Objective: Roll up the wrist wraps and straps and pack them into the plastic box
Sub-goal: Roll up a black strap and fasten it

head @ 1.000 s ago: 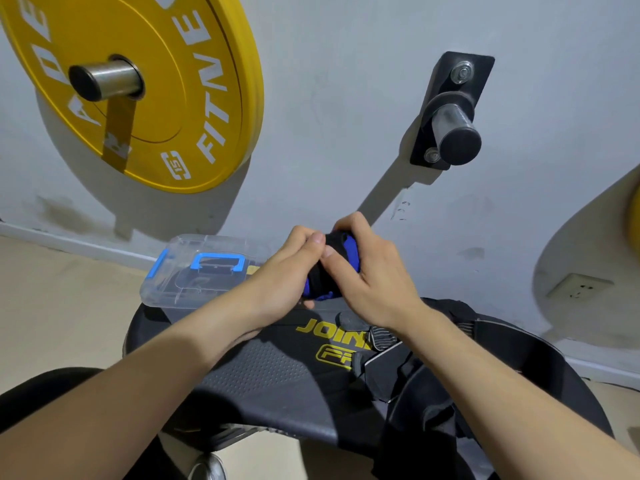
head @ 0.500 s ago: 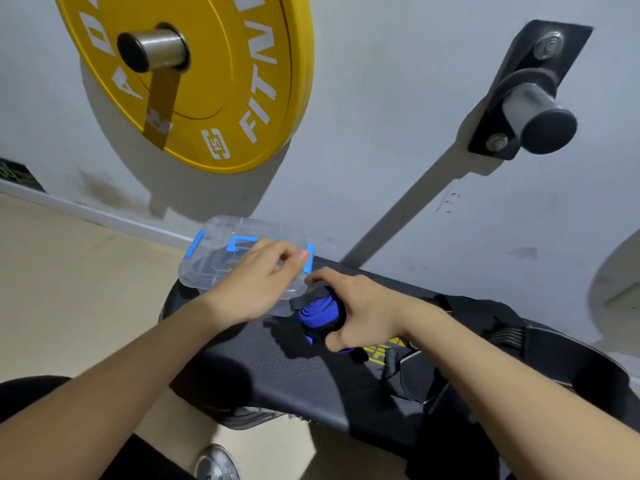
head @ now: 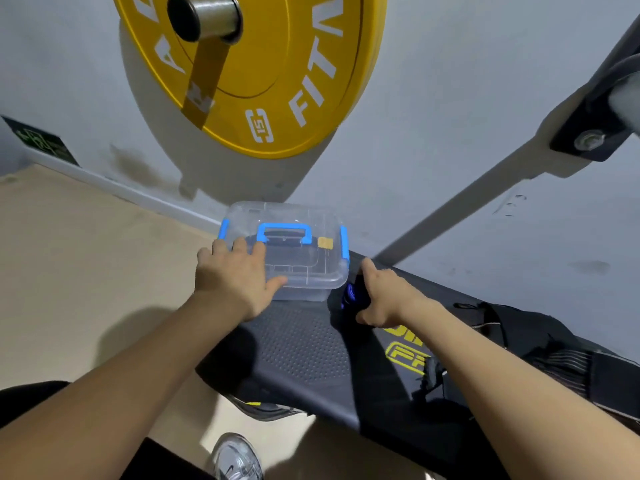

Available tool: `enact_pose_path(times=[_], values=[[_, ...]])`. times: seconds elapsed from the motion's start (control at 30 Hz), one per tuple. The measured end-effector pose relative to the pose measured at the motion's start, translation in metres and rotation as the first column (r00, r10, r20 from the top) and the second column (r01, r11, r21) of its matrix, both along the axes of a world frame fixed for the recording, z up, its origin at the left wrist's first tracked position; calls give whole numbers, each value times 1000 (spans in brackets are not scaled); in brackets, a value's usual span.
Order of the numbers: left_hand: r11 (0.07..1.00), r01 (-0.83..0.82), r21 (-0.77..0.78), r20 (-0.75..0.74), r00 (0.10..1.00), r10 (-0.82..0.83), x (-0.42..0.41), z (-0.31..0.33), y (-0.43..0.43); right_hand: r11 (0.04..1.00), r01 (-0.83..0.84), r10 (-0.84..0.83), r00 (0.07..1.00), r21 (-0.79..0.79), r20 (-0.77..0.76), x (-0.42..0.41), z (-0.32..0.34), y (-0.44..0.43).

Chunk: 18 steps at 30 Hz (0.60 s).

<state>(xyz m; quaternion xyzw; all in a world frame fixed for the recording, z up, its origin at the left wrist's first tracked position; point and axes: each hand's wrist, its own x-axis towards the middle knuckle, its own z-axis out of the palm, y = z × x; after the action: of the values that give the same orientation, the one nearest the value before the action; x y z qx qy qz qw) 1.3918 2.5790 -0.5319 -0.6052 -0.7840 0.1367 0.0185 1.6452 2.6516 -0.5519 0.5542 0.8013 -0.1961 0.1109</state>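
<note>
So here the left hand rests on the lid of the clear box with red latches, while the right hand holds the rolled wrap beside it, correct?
Not quite: the head view shows the latches and handle on the clear box are blue, not red. The rest holds: the left hand rests on the lid, and the right hand holds the rolled wrap beside it.

Single view: we have one wide-angle head-worn camera, facing forward and steeply down. Near field: both bare forearms, entering from the bottom edge. Middle: padded black bench (head: 304,344). Far field: grey wall (head: 433,116) with round yellow weight plate (head: 277,64), close overhead. Straight lines bow at frame edges.
</note>
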Motion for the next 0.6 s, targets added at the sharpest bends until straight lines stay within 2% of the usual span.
enact_pose_path(times=[0.03,0.1,0.23,0.27,0.4,0.6], values=[[999,7,40,-55,998,-5,3,-2,0,1000,22,-22,999,2,-44,-4,-4,2],[995,32,94,-40,999,-29,6,-7,1,998,54,-58,993,-40,-105,-10,-13,5],[990,144,9,298,944,-140,4,-2,5,977,143,-167,973,-156,-156,-16,-27,9],[983,180,-23,303,939,-164,6,0,4,972,164,-195,963,-167,-185,-16,-30,10],[971,228,-66,125,968,-219,15,3,1,964,152,-215,927,-217,-307,-18,-36,11],[979,200,25,112,973,-202,10,13,12,946,211,-293,882,-248,-368,-24,-41,13]])
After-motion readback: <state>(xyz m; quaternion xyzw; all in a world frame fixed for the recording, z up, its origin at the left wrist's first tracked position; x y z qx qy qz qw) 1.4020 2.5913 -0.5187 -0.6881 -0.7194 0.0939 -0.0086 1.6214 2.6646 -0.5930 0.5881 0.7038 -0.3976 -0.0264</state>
